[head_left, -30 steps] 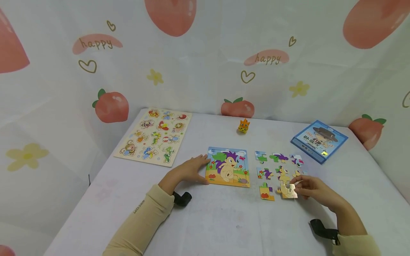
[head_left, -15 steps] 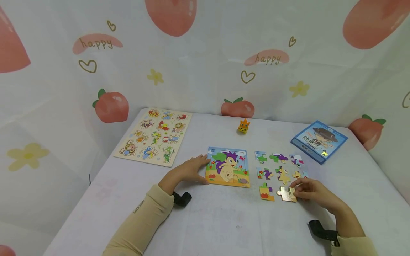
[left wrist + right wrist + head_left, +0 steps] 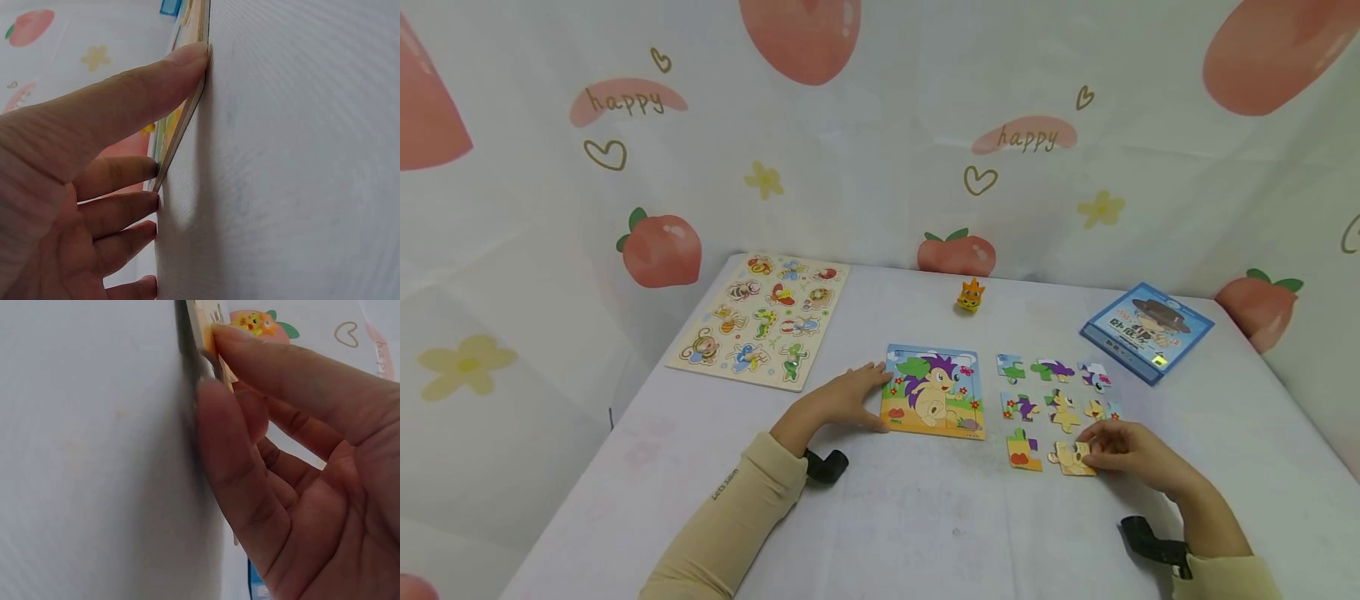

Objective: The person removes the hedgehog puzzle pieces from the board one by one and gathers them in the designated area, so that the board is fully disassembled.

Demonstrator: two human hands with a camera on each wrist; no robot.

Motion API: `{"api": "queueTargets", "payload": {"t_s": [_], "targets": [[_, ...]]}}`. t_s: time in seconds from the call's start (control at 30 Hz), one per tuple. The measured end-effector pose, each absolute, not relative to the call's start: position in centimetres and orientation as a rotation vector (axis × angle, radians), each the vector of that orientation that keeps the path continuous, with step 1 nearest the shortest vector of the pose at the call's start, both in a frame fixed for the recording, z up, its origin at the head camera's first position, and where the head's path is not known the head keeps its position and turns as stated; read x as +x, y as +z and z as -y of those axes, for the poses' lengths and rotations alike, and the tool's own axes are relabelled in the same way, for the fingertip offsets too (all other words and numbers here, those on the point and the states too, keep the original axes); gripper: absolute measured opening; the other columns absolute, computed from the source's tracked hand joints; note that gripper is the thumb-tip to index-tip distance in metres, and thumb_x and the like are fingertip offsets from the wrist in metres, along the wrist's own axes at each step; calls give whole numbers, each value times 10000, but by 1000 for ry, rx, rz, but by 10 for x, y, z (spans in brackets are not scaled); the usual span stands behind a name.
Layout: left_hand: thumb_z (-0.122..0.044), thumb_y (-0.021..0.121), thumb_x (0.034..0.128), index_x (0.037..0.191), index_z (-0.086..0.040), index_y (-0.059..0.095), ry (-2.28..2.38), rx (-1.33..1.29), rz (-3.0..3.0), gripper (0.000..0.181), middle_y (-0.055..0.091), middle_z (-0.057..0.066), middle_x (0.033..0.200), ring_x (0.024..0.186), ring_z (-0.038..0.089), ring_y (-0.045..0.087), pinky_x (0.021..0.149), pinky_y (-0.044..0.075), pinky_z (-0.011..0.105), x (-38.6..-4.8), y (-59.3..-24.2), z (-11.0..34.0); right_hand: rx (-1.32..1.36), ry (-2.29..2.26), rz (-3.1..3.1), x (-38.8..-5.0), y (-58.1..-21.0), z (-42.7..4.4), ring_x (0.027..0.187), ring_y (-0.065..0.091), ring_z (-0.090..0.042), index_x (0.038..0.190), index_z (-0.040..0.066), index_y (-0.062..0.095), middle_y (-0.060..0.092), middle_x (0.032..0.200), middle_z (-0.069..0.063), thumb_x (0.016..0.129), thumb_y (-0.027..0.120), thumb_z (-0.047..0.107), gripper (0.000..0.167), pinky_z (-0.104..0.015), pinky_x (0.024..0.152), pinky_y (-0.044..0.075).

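In the head view a square hedgehog puzzle board [image 3: 934,392] lies flat in the middle of the table. My left hand [image 3: 848,398] rests at its left side, thumb and fingertips touching the edge; the left wrist view shows the fingers [image 3: 125,209] spread and fairly straight. My right hand [image 3: 1138,457] pinches the right side of a tan and orange puzzle piece [image 3: 1070,458], which lies at or just over the tabletop. In the right wrist view the piece [image 3: 205,328] shows at the thumb and fingertips. Several other puzzle pieces [image 3: 1021,407] lie apart in rows right of the board.
A wooden board with insect figures [image 3: 760,321] lies at the back left. An orange toy figure [image 3: 970,295] stands at the back middle, and a blue box [image 3: 1148,331] lies at the back right. A printed cloth [image 3: 865,150] hangs behind the table [image 3: 925,525].
The puzzle piece in my right hand has come down from a tilted pose to lie nearly flat, its glare now faded. My right hand moved slightly lower. The left hand has stayed put.
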State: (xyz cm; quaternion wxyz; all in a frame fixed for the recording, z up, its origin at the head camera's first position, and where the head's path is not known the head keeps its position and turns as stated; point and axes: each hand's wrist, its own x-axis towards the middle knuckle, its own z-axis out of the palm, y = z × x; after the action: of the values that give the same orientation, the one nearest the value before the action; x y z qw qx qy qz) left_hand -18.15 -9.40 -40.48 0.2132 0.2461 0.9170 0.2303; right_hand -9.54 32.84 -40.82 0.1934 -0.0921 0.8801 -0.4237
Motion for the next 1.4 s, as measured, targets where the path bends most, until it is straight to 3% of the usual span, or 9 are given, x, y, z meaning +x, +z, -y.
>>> {"api": "queueTargets", "payload": {"t_s": [0.37, 0.7, 1.4], "targets": [[-362, 764, 751, 1448, -155, 350, 637, 670, -2547, 836, 204, 39, 1560, 1456, 214, 128, 1181, 130, 435, -181, -404, 94, -184, -1193, -2459, -93, -405, -324, 665, 507, -35, 1047, -107, 557, 483, 797, -46, 834, 688, 177, 378, -201, 570, 496], [-364, 760, 756, 1447, -149, 351, 626, 675, -2548, 832, 205, 40, 1560, 1457, 212, 127, 1182, 128, 428, -181, -404, 94, -255, -1141, -2502, -91, -407, -325, 677, 449, -44, 1075, -82, 554, 473, 834, -72, 727, 788, 223, 518, -192, 565, 414], [-359, 760, 757, 1442, -145, 361, 647, 667, -2538, 821, 207, 53, 1559, 1455, 231, 131, 1179, 129, 444, -180, -402, 94, -273, -1109, -2537, -90, -409, -324, 695, 456, -41, 1067, -59, 568, 509, 845, -71, 751, 768, 212, 462, -192, 575, 410]]}}
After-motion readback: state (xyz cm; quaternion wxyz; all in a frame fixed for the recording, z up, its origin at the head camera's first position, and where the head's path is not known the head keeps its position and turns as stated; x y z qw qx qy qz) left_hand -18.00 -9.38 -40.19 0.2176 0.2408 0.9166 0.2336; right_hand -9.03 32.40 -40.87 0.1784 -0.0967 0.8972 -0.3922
